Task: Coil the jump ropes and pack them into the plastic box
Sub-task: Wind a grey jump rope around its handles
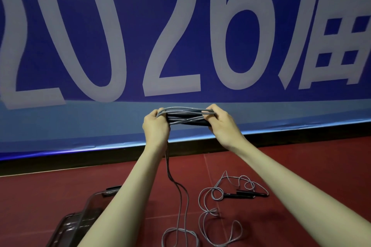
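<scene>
A grey jump rope with black handles is wound into several long loops held up at chest height. My left hand grips one end of the bundle and my right hand grips the other end, around the black handles. Two loose strands hang from my left hand down to the floor and end in a loop at the bottom edge. A second grey jump rope with black handles lies tangled on the red floor to the right. The clear plastic box sits at the lower left, partly behind my left forearm.
A blue banner with large pale numerals fills the wall ahead. A black skirting strip runs along its foot. The floor is dark red. A dark lid or tray lies beside the plastic box at the bottom left.
</scene>
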Motion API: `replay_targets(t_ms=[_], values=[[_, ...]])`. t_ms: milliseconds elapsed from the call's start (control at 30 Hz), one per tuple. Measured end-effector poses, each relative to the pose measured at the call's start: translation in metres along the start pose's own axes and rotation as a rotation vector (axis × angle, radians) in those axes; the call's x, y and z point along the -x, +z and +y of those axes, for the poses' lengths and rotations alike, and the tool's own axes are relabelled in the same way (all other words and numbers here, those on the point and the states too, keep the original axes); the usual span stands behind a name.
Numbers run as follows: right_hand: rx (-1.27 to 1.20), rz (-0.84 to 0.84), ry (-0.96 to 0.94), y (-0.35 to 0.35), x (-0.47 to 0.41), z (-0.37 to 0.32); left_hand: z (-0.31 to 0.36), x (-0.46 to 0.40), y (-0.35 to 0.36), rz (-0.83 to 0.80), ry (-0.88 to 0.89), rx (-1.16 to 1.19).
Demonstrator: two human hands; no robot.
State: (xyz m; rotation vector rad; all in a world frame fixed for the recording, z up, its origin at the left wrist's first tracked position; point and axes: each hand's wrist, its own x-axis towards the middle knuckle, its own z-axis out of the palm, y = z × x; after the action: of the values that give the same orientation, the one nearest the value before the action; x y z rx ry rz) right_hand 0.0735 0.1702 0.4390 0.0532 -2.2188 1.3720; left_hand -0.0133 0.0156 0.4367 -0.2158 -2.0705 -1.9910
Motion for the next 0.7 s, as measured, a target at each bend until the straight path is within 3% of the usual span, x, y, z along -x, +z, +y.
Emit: replay_targets(t_ms=[133,267,400,533,600,700], values=[[-0.093,-0.094,-0.005,-0.005,-0.002,0.002,0.003,-0.002,-0.003,-0.047,-0.016,0.026],[-0.138,-0.143,-0.011,-0.012,-0.001,-0.001,0.008,0.000,-0.012,-0.169,-0.002,-0.091],[-0.177,-0.290,0.023,-0.031,-0.002,-0.004,0.026,0.004,-0.034,-0.492,0.077,-0.404],[-0.230,-0.475,0.078,-0.046,-0.002,-0.002,0.038,0.012,-0.056,-0.779,0.080,-0.336],[-0.284,-0.522,0.091,-0.050,-0.001,-0.002,0.031,0.008,-0.063,-0.761,0.075,-0.205],[-0.378,-0.569,0.076,-0.051,0.002,-0.007,0.014,0.002,-0.055,-0.572,0.050,-0.009]])
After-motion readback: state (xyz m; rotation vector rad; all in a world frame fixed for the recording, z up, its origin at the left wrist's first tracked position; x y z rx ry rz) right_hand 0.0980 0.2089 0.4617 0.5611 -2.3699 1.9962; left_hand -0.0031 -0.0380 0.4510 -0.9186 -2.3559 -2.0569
